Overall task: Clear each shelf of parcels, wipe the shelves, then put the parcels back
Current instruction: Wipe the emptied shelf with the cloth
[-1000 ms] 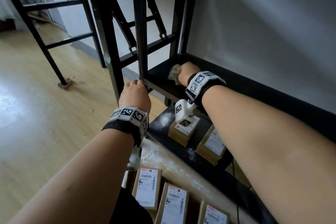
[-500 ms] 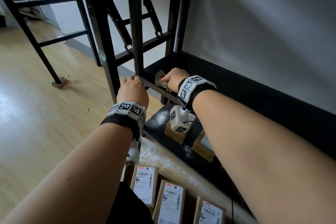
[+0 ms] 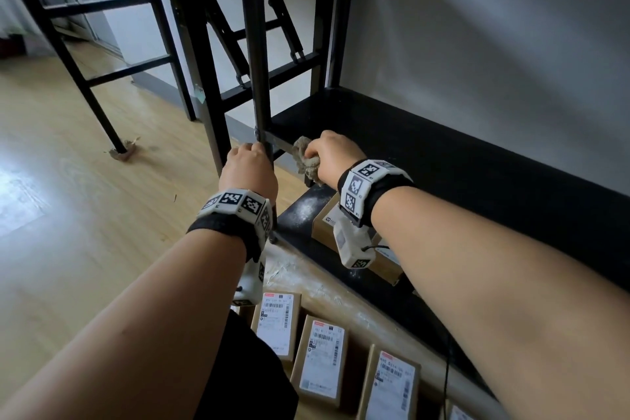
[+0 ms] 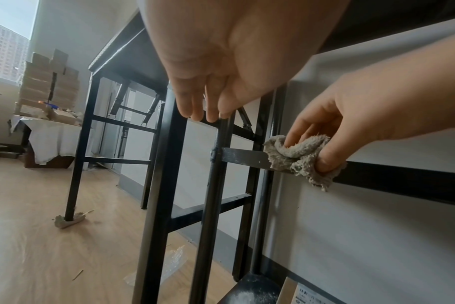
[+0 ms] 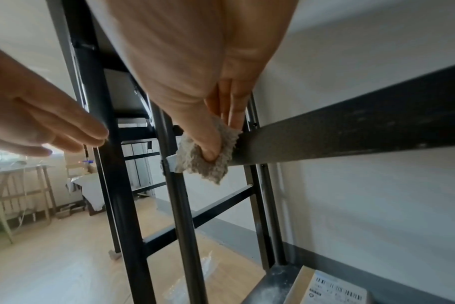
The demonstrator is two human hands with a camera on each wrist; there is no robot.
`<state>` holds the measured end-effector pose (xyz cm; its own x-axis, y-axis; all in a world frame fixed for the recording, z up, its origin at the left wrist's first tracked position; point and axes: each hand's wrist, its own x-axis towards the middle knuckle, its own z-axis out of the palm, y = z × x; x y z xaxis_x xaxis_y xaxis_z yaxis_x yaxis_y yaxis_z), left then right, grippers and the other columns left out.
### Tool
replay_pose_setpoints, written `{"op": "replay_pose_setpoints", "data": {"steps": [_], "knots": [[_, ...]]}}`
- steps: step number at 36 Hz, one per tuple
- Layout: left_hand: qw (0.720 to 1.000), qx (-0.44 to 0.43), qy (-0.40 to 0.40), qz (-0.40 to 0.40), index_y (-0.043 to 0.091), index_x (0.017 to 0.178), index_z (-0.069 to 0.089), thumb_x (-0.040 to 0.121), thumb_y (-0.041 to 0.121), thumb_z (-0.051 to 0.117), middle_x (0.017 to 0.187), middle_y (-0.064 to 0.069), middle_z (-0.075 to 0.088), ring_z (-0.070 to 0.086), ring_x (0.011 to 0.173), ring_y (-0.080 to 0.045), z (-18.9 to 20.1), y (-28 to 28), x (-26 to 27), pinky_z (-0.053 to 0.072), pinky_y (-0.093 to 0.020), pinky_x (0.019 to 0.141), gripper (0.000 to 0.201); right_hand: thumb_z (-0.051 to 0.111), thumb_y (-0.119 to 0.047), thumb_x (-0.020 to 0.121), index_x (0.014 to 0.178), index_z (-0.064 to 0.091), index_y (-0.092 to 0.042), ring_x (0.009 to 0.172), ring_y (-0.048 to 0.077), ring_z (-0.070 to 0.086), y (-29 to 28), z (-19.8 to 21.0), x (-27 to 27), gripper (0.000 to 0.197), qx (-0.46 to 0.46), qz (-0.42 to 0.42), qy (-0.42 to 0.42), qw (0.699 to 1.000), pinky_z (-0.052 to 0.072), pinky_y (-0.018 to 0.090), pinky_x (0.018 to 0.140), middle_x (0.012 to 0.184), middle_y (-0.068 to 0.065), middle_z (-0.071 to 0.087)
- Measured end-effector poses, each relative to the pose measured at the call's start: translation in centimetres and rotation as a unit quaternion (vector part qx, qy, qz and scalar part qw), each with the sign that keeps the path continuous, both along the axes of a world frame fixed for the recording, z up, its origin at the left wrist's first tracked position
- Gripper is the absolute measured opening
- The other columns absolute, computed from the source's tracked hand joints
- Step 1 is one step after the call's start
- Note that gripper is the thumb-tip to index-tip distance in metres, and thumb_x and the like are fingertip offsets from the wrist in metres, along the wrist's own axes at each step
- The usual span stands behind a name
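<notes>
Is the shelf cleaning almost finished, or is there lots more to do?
Partly done. The middle shelf is cleared, and its parcels wait on the floor. The right hand is rubbing a rag on its front edge; the left hand touches the post. The dusty bottom shelf has parcels on it.

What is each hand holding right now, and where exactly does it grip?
The right hand pinches a bunched grey rag between thumb and fingers, on the shelf's front edge. The left hand touches the black upright post; its grip cannot be told.
</notes>
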<state>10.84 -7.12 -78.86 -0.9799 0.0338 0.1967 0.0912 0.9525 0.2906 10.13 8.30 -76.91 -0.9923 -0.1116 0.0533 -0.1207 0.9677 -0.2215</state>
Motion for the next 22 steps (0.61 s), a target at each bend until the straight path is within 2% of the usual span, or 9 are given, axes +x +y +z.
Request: {"op": "replay_pose_setpoints", "data": {"steps": [3,10,13,18,20,22], "knots": [[1.0,0.001,-0.008,-0.001,0.003,0.127,0.047,0.088,0.001,0.04,0.127,-0.015,0.051,0.043,0.121,-0.032,0.0,-0.5,0.1,0.039,-0.037,0.099,0.039,0.056,-0.006,0.088,0.124,0.058,-0.015,0.106,0.031,0.054,-0.4,-0.6,-0.1,0.036,0.045,0.001,0.03,0.999,0.051,0.043,0.086,0.116,0.01,0.051],[1.0,0.0,-0.025,0.008,0.003,0.133,0.044,0.092,0.005,0.039,0.134,-0.015,0.047,0.04,0.125,-0.031,0.0,-2.1,-1.0,0.038,-0.038,0.101,0.041,0.051,-0.003,0.092,0.128,0.049,-0.002,0.117,0.032,0.05,-2.7,-0.8,-2.1,0.035,0.156,0.03,0.068,0.985,0.047,0.039,0.084,0.125,0.016,0.051],[1.0,0.002,-0.026,0.009,0.004,0.135,0.042,0.093,0.006,0.038,0.137,-0.013,0.045,0.038,0.127,-0.03,0.0,-2.7,-1.8,0.037,-0.038,0.102,0.042,0.052,-0.004,0.092,0.124,0.052,-0.002,0.116,0.032,0.051,-4.0,-0.8,-3.6,0.032,0.157,0.032,0.063,0.985,0.046,0.039,0.082,0.123,0.015,0.052],[0.999,0.003,-0.032,0.015,0.006,0.136,0.041,0.091,0.002,0.04,0.137,-0.011,0.044,0.037,0.127,-0.029,-0.5,-3.6,-3.4,0.039,-0.039,0.102,0.045,0.052,-0.016,0.095,0.119,0.058,-0.005,0.115,0.033,0.051,-5.9,-0.7,-6.3,0.027,0.121,0.033,0.054,0.991,0.044,0.039,0.082,0.119,0.013,0.054],[0.999,0.003,-0.035,0.015,0.007,0.135,0.042,0.089,0.0,0.04,0.136,-0.011,0.045,0.038,0.126,-0.029,-0.8,-3.9,-4.0,0.04,-0.039,0.102,0.046,0.051,-0.015,0.095,0.116,0.061,-0.005,0.114,0.033,0.052,-6.6,-0.6,-7.3,0.025,0.111,0.032,0.055,0.992,0.045,0.04,0.084,0.118,0.013,0.055],[0.999,0.001,-0.038,0.015,0.007,0.132,0.044,0.088,0.0,0.039,0.135,-0.011,0.045,0.038,0.126,-0.029,-1.1,-4.1,-4.6,0.041,-0.039,0.102,0.045,0.051,-0.013,0.094,0.114,0.062,-0.004,0.111,0.032,0.053,-7.2,-0.6,-8.2,0.024,0.108,0.028,0.062,0.992,0.045,0.038,0.081,0.115,0.013,0.057]]}}
